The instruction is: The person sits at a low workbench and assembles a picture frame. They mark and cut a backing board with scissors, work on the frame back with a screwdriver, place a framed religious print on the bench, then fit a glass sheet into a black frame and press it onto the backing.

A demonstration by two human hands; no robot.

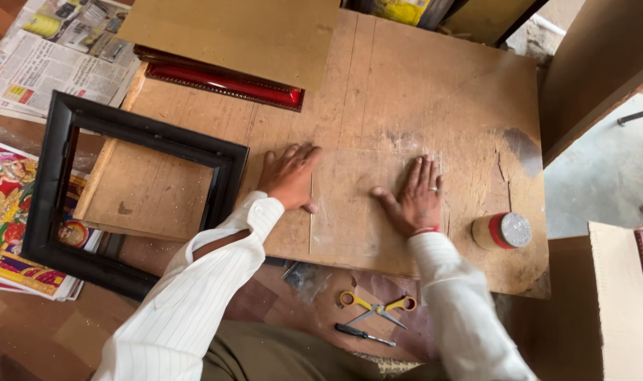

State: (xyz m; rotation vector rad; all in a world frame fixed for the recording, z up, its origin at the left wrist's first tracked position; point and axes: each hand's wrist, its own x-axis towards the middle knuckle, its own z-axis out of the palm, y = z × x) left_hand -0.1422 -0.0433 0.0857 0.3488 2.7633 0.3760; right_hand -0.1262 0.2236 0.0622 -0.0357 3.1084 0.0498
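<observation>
A person in a white striped shirt kneels at a low wooden tabletop, seen from above. A clear glass sheet, roughly rectangular, lies flat near the tabletop's near edge, its long axis running from near to far. The left hand rests palm down at the sheet's left edge, fingers spread apart and pointing away, gripping nothing. The right hand, wearing a ring, lies flat on the sheet's right side, fingers also spread apart and open.

To the left, an empty black picture frame lies half on the tabletop and half over colourful printed posters on the floor. At the far left edge lies a glossy red frame moulding, partly covered by a plain brown board. Newspapers lie at the far left. To the right of the right hand stands a small round jar with a red band and a silver lid. On the floor, close to the person, lie yellow-handled scissors and a small dark tool.
</observation>
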